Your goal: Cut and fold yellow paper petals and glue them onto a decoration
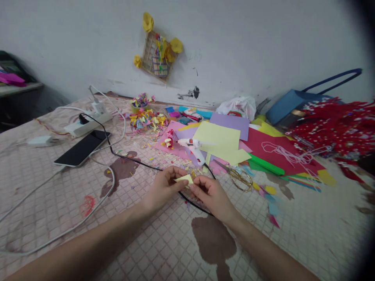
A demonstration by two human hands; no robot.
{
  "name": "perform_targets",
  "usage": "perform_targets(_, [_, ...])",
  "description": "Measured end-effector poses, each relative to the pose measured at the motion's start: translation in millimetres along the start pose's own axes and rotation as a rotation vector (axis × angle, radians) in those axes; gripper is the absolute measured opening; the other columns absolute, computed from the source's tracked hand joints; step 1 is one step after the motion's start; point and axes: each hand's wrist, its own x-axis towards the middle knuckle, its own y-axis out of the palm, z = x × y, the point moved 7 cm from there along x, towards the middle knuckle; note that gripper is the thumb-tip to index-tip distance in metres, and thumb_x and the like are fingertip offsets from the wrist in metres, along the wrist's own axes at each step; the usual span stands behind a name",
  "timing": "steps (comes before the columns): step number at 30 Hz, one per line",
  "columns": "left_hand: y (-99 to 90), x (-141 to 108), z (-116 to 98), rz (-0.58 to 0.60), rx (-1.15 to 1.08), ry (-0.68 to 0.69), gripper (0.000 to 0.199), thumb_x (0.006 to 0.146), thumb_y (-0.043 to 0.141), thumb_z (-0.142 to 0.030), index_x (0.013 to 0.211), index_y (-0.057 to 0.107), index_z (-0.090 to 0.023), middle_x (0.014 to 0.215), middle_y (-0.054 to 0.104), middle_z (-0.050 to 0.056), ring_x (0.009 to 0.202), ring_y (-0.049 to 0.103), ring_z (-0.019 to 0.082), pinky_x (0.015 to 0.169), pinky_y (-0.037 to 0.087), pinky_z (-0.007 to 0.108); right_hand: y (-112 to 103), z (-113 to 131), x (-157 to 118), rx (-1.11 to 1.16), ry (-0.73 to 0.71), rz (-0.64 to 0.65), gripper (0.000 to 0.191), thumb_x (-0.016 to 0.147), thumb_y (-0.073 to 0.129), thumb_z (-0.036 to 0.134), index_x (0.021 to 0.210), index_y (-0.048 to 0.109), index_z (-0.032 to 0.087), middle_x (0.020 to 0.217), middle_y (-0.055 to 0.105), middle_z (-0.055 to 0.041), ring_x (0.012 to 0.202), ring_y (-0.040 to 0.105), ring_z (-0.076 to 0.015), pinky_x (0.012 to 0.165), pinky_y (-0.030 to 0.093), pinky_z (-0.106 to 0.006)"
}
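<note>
Hands (164, 187) (210, 192), half curled, pinch small yellow paper (185, 178)

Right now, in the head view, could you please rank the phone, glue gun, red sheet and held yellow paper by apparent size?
1. Red sheet, partly covered
2. Phone
3. Glue gun
4. Yellow paper, partly hidden

**Yellow paper slip (184, 180) in hand**

In front of the glue gun (193, 144), the left hand (164, 185) pinches the slip, the right hand (211, 194) at its edge. Scissors (236, 175) lie right of the glue gun, a phone (83, 148) well left.
</note>
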Motion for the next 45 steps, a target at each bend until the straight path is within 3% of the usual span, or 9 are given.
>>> perform_targets(6, [-4.3,2.8,-2.2,-0.021,0.030,0.056,0.026,0.070,0.068,-0.029,0.085,0.053,-0.014,0.074,0.059,0.001,0.066,0.056,0.012,0.061,0.044,0.024,0.9,-4.8,0.3,0.143,0.067,0.019,0.016,0.077,0.060,0.032,0.069,0.056,0.018,0.059,0.058,0.0021,0.049,0.051,-0.0109,0.046,0.041,-0.022])
perform_targets(13, [-13.5,6.9,-10.9,-0.057,0.083,0.088,0.025,0.072,0.066,-0.028,0.087,0.052,-0.014,0.075,0.059,0.001,0.068,0.057,0.013,0.063,0.044,0.025,4.9,-8.5,2.3,0.278,0.120,0.071,0.019,0.072,0.065,0.030,0.086,0.063,0.017,0.074,0.066,-0.0024,0.061,0.059,-0.0134,0.048,0.046,-0.022])
perform_targets(19, [-10.2,6.3,-10.5,-0.033,0.090,0.077,0.025,0.072,0.066,-0.027,0.088,0.053,-0.014,0.072,0.057,0.000,0.065,0.054,0.011,0.060,0.042,0.023,0.8,-4.9,0.6,0.184,0.110,0.037,0.018,0.078,0.059,0.032,0.071,0.057,0.016,0.058,0.058,0.0015,0.044,0.047,-0.0080,0.043,0.040,-0.020])
perform_targets(22, [-8.8,6.0,-10.7,-0.020,0.102,0.081,0.026,0.072,0.066,-0.028,0.089,0.052,-0.014,0.072,0.055,0.000,0.065,0.052,0.011,0.059,0.041,0.023,-1.6,-1.3,0.5,0.103,0.072,0.038,0.020,0.080,0.056,0.032,0.068,0.055,0.016,0.059,0.056,0.0016,0.048,0.048,-0.0087,0.047,0.039,-0.021])
perform_targets(27, [-0.5,2.7,-10.9,0.065,0.177,0.055,0.034,0.072,0.064,-0.026,0.100,0.047,-0.014,0.068,0.050,-0.003,0.061,0.049,0.010,0.056,0.038,0.023,-3.2,8.6,1.6,0.009,-0.025,0.050,0.019,0.077,0.060,0.034,0.081,0.057,0.016,0.074,0.058,-0.0003,0.063,0.050,-0.0112,0.056,0.040,-0.022])
perform_targets(34, [13.4,-4.9,-12.7,0.176,0.367,0.097,0.035,0.076,0.058,-0.021,0.109,0.045,-0.015,0.065,0.045,-0.005,0.058,0.044,0.009,0.051,0.033,0.021,-4.2,11.1,1.6,-0.031,-0.029,0.058,0.011,0.080,0.053,0.024,0.072,0.052,0.017,0.066,0.051,0.0017,0.060,0.045,-0.0105,0.055,0.037,-0.022])
perform_targets(39, [7.2,-1.4,-8.8,0.116,0.254,0.039,0.040,0.071,0.065,-0.025,0.104,0.047,-0.014,0.066,0.050,-0.004,0.057,0.047,0.009,0.052,0.035,0.021,-5.9,10.2,1.3,-0.073,-0.021,0.056,0.013,0.080,0.053,0.024,0.070,0.053,0.016,0.064,0.049,0.0022,0.058,0.043,-0.0100,0.054,0.034,-0.022])
perform_targets(45, [-1.7,3.4,3.2,0.078,0.064,-0.086,0.041,0.064,0.072,-0.031,0.097,0.053,-0.014,0.060,0.054,-0.004,0.053,0.050,0.008,0.053,0.037,0.021,-5.7,7.9,1.5,0.064,0.016,0.043,0.016,0.079,0.055,0.026,0.068,0.052,0.016,0.062,0.047,0.0036,0.056,0.042,-0.0084,0.051,0.032,-0.020])
